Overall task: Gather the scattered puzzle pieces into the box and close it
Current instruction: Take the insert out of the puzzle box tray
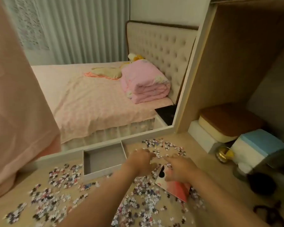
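Observation:
Small puzzle pieces lie scattered over the wooden desk in three patches: a far one point(166, 147), a left one point(56, 190) and a near one point(146, 202). An open grey box point(103, 158) stands at the desk's back edge and looks bare inside. Its pink lid point(175, 187) lies tilted to the right of it. My left hand point(141, 159) is curled over pieces just right of the box. My right hand point(180, 169) hovers over the lid's far end with fingers bent toward the far pieces. Blur hides whether either hand holds pieces.
A large mirror point(105, 79) rises right behind the box and reflects a bed. Stacked storage boxes point(228, 128), a blue-lidded box point(259, 145) and a small gold jar point(223, 153) crowd the right. Dark items point(261, 185) sit at the far right edge.

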The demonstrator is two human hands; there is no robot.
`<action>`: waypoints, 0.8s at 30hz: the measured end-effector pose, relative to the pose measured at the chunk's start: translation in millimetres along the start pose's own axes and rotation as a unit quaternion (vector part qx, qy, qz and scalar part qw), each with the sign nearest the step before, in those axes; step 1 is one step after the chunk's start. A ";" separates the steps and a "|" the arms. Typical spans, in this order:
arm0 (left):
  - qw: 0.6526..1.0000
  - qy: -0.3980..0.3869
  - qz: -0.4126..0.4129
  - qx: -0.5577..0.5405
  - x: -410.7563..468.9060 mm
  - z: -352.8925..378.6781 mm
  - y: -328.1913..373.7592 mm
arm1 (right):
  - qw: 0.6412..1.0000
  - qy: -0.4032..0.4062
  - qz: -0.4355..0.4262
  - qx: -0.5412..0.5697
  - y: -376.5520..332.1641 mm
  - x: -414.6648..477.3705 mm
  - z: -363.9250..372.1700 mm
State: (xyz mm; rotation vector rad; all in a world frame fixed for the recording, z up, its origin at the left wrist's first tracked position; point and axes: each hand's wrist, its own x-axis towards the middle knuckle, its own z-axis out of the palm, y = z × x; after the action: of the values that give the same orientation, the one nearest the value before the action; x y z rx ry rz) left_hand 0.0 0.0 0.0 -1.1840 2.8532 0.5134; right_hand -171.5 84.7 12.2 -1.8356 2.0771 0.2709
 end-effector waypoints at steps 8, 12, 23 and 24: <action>0.997 0.059 0.036 0.022 21.0 81.8 3.5 | 0.998 0.035 0.015 -0.053 19.9 13.4 60.6; 0.991 0.129 0.038 0.001 11.6 99.4 -0.4 | 0.994 0.097 0.015 -0.047 16.8 8.0 69.1; 0.940 0.225 0.037 -0.253 -69.9 66.6 8.6 | 0.972 0.222 -0.082 0.000 -31.6 -43.9 47.4; 0.931 0.247 0.032 -0.268 -79.5 59.3 6.9 | 0.968 0.232 -0.095 0.006 -38.4 -48.5 42.9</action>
State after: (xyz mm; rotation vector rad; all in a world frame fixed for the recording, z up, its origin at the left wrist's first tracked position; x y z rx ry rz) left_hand 45.2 77.1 -43.5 -1.4696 3.2928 1.2245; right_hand -123.2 139.8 -5.1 -2.2378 2.1504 -0.2464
